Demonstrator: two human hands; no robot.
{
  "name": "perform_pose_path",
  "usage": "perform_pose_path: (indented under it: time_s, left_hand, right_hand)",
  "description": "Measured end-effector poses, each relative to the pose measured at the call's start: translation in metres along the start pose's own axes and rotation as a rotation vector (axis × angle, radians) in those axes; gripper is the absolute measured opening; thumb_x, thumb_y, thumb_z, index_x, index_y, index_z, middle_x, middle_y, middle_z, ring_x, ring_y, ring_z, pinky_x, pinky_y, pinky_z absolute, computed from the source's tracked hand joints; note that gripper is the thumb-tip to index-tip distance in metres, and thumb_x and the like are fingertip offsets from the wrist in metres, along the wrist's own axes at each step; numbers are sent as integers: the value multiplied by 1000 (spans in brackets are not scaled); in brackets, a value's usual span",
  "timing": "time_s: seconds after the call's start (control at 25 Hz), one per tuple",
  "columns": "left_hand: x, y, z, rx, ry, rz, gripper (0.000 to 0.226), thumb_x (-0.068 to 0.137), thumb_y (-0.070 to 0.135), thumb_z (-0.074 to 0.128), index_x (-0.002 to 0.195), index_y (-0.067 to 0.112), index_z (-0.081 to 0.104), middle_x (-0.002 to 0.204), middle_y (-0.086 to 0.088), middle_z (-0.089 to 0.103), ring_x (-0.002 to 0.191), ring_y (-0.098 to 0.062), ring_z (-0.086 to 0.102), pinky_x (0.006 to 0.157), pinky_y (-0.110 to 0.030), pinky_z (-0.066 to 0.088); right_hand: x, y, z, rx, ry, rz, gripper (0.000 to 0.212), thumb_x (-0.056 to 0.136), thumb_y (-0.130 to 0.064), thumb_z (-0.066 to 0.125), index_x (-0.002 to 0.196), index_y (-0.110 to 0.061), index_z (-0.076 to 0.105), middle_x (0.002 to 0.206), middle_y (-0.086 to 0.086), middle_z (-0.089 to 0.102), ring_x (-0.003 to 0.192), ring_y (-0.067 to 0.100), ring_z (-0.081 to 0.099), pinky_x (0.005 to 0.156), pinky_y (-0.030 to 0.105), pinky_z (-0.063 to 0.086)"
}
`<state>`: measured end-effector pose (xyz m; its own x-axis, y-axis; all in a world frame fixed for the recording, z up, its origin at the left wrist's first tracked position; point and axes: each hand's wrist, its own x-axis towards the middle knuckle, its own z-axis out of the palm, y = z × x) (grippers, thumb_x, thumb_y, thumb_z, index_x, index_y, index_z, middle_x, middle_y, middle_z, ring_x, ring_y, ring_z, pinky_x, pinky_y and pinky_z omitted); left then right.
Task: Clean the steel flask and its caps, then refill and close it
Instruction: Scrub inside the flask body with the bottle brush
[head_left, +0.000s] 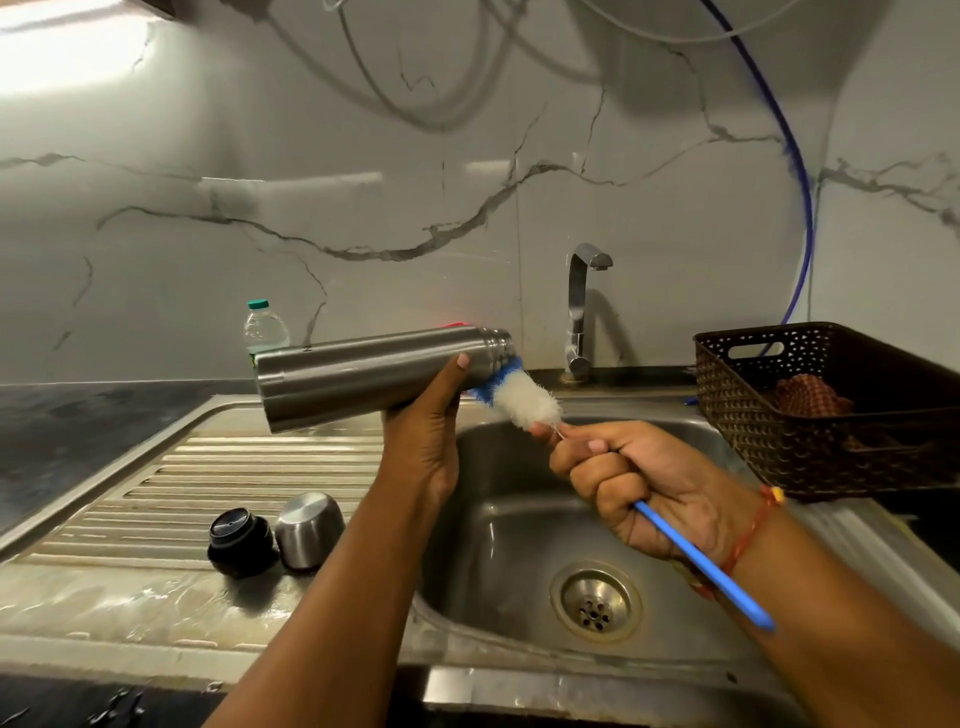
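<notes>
My right hand (639, 483) fists the blue brush (524, 405) handle over the sink (519, 525). Left of the sink, black inner cap (240, 540) and steel cap (309, 530) sit touching on the drainboard. My left hand (426, 441) wraps the steel flask (374, 371), nearly level above the sink's left rim, bristles at its mouth. Tap (582, 312) behind the sink.
</notes>
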<state>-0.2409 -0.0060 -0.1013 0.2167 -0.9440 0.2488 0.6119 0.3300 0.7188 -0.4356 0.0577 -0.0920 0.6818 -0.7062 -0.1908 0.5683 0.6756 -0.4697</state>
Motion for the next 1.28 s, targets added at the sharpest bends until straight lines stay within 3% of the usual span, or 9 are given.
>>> perform_pose_path:
  time_s: [0.16, 0.36, 0.44, 0.56, 0.68, 0.88, 1.0, 1.12, 1.28]
  left_hand:
    - [-7, -11, 10, -27, -27, -101, 52, 73, 7, 79, 121, 18, 63, 111, 0, 78, 103, -12, 74, 79, -22, 59]
    - [8, -1, -4, -151, 27, -133, 71, 70, 12, 83, 136, 11, 58, 129, -12, 70, 120, -24, 67, 106, -38, 51]
    - [12, 1, -10, -191, 24, -171, 77, 71, 14, 84, 141, 6, 54, 133, -16, 66, 123, -27, 64, 103, -37, 53]
    - [13, 6, -9, -232, 6, -249, 77, 65, 19, 89, 134, 7, 57, 125, -16, 66, 111, -25, 66, 83, -30, 59]
    - [18, 7, -12, -258, -48, -294, 82, 60, 33, 88, 133, 11, 57, 117, -14, 67, 99, -22, 67, 67, -28, 58]
    - [9, 3, -5, -245, -135, -339, 71, 79, 39, 77, 139, 10, 52, 110, -13, 70, 88, -21, 72, 62, -28, 60]
    - [17, 12, -10, -292, -87, -336, 66, 78, 44, 74, 135, 14, 57, 99, -8, 70, 78, -17, 70, 52, -22, 56]
    - [15, 13, -12, -283, -73, -404, 51, 84, 46, 69, 121, 14, 59, 87, -6, 70, 68, -15, 69, 47, -20, 53]
    - [6, 9, -4, -277, -101, -495, 51, 86, 49, 68, 119, 10, 61, 86, -8, 69, 65, -16, 68, 44, -23, 53]
  right_hand:
    - [8, -2, -8, -50, 84, -64, 28, 83, 0, 67, 110, -1, 61, 59, -2, 40, 37, 4, 29, 30, 12, 22]
    - [16, 1, -11, -587, 538, -521, 25, 102, -20, 45, 120, -8, 57, 64, -1, 46, 45, 5, 32, 38, 16, 23]
    - [19, 1, -12, -784, 629, -618, 24, 103, -19, 42, 118, -13, 59, 68, 1, 49, 49, 8, 38, 41, 20, 29]
    - [19, 3, -11, -1224, 741, -694, 24, 103, -22, 44, 99, -25, 67, 67, 0, 51, 57, 11, 44, 50, 23, 33]
    - [16, 7, -9, -1399, 689, -722, 23, 102, -26, 46, 98, -30, 68, 71, -1, 57, 65, 11, 49, 57, 25, 37]
    - [18, 11, -10, -1483, 581, -743, 27, 103, -26, 43, 91, -18, 66, 70, 3, 53, 60, 8, 46, 58, 26, 36]
    - [12, 10, -14, -1593, 530, -706, 27, 103, -30, 44, 84, -26, 63, 67, -5, 54, 55, 0, 46, 53, 16, 39]
    - [17, 11, -15, -1680, 498, -742, 20, 102, -31, 45, 95, -32, 64, 77, -8, 63, 65, 1, 56, 60, 17, 45]
    - [23, 10, -14, -1705, 455, -797, 20, 103, -29, 45, 96, -38, 61, 82, -26, 62, 77, -10, 57, 66, 12, 45]
